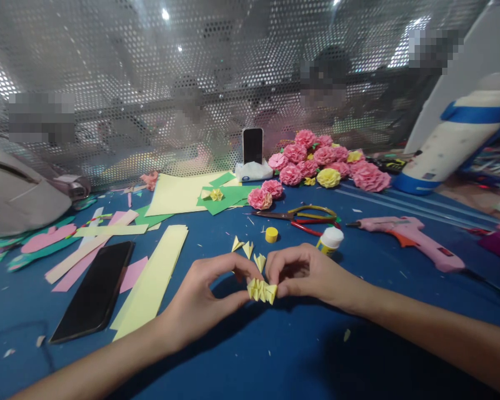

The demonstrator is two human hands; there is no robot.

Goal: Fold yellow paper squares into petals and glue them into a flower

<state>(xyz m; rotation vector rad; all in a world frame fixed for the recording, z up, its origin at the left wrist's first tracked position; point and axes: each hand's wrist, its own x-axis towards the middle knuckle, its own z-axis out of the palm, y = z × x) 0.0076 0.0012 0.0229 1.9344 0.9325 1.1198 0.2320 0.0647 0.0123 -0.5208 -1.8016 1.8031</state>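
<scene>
Between my two hands is a small pleated yellow folded-paper piece. My left hand pinches its left end between thumb and fingers. At the right end, the thumb and fingertips of my right hand close on it. Just beyond my fingers lie several small pointed yellow folded-paper pieces. A yellow cap sits behind them on the blue table. The glue stick with a white top stands just behind my right hand.
Scissors and a pink glue gun lie to the right. Pink paper flowers are piled at the back, beside an upright phone. At left are a black phone, yellow paper strips and a bag. A bottle stands right.
</scene>
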